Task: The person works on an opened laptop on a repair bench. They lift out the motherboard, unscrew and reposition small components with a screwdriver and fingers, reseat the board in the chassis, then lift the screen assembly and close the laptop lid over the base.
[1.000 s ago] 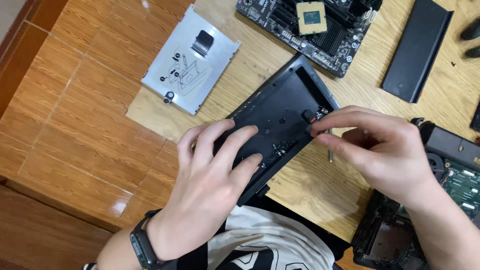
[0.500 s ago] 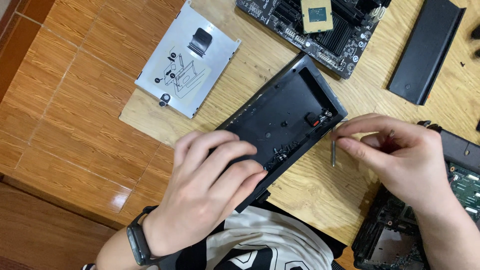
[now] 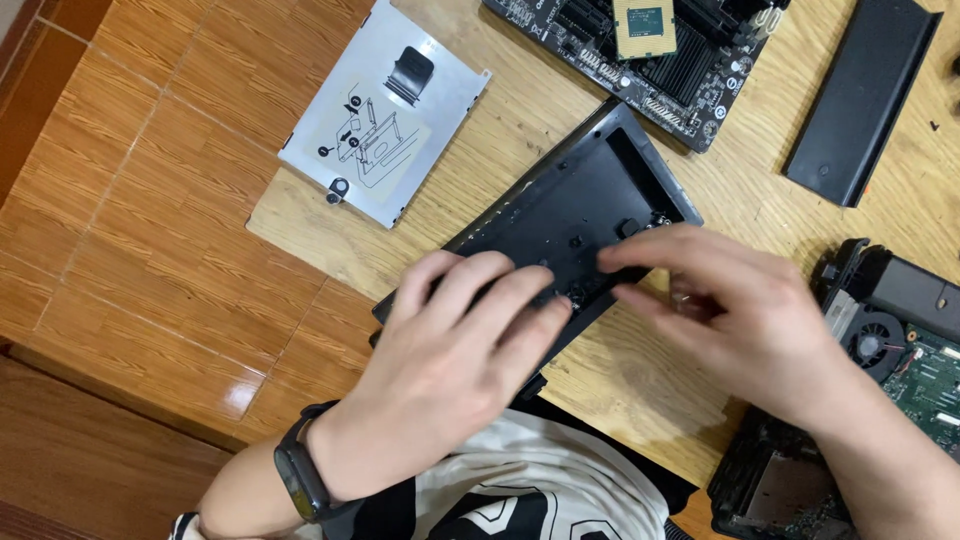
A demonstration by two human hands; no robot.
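Wooden table (image 3: pixel 690 400), black tray (image 3: pixel 560 215) under both hands' fingers (image 3: pixel 470 285)

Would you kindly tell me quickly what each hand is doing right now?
Left hand: open, fingers spread flat on the black rectangular plastic tray.
Right hand: fingers curled at the tray's edge; whether it holds anything cannot be told.

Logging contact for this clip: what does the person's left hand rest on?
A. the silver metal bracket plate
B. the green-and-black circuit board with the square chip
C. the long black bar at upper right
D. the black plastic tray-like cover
D: the left hand lies flat, fingers spread, on the black plastic cover, while the silver bracket plate and the circuit board lie apart from it, untouched.
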